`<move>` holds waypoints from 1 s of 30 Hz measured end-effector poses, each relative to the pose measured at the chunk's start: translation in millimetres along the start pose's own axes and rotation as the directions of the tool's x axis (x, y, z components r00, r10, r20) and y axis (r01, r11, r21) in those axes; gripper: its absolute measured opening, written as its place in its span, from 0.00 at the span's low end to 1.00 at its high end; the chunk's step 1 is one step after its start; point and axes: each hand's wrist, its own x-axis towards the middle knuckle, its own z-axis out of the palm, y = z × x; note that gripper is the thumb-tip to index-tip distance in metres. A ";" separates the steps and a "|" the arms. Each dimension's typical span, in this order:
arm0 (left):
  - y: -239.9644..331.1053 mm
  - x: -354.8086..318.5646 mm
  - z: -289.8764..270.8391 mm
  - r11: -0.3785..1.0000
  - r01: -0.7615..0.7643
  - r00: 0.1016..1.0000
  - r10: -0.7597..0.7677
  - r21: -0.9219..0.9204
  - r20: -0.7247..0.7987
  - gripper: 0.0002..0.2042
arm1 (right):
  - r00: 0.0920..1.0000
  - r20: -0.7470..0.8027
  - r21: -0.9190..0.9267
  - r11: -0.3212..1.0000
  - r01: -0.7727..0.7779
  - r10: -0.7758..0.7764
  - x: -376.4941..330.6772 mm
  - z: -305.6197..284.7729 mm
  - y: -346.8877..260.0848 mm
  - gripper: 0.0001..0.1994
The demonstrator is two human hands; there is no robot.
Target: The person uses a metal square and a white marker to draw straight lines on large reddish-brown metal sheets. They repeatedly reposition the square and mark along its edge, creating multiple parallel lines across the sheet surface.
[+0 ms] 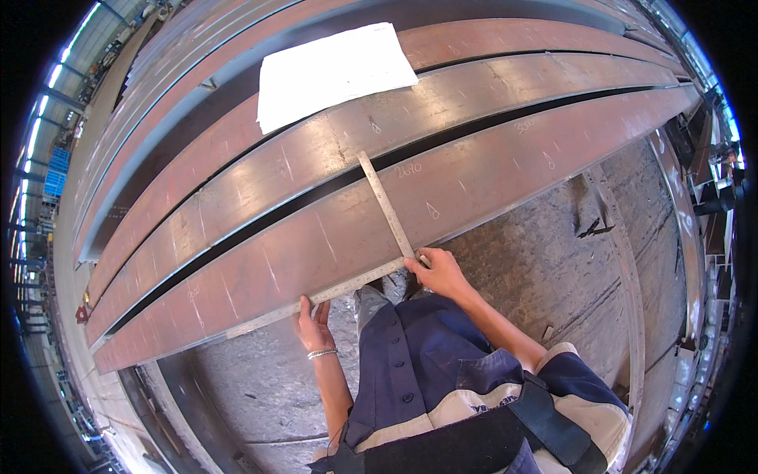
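Rocking a short-sleeved work shirt (438,340), mostly navy down the front, with a row of dark round buttons (399,364) on a stitched placket. Switches to beige across the chest, with a bit of dark lettering (485,408) along there, partly covered by gear. Looks a little creased, honestly. Got a navy right sleeve (580,383) too, finished with pale trim at the hem and more beige up by the shoulder. Also wearing a wide black strap (557,426), plus a broad black band (450,449) across the upper chest. Sporting a pale, chunky-looking bracelet (322,353) just behind the left hand (314,325). Too small to make out properly.
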 end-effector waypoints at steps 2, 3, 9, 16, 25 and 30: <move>-1.4 1.0 -2.1 1.000 -0.010 1.000 0.010 -0.002 0.019 0.24 | 0.996 0.059 0.088 0.994 -0.065 0.060 0.0 -1.0 0.7 0.22; -2.7 0.6 -2.5 1.000 -0.020 0.999 0.020 -0.005 0.027 0.24 | 0.996 0.061 0.098 0.993 -0.070 0.064 -0.2 -0.6 0.6 0.23; 8.1 -13.5 10.4 1.000 -0.019 0.999 0.019 -0.003 -0.044 0.24 | 0.988 -0.125 -0.213 0.975 0.060 -0.088 -8.0 -0.6 -15.4 0.21; 117.3 -67.6 49.2 0.914 -0.404 0.915 0.404 0.020 0.022 0.18 | 0.827 -0.090 -0.323 0.801 0.503 -0.555 -40.9 -26.4 -71.8 0.21; 181.2 -132.6 109.5 0.586 -0.803 0.555 0.669 0.109 0.495 0.23 | 0.653 -0.029 -0.204 0.644 0.737 -0.757 -36.4 -40.6 -94.2 0.12; 152.1 -128.7 130.1 0.701 -0.710 0.563 0.501 0.074 0.658 0.15 | 0.696 0.049 -0.034 0.696 0.718 -0.716 -41.8 -35.5 -98.9 0.09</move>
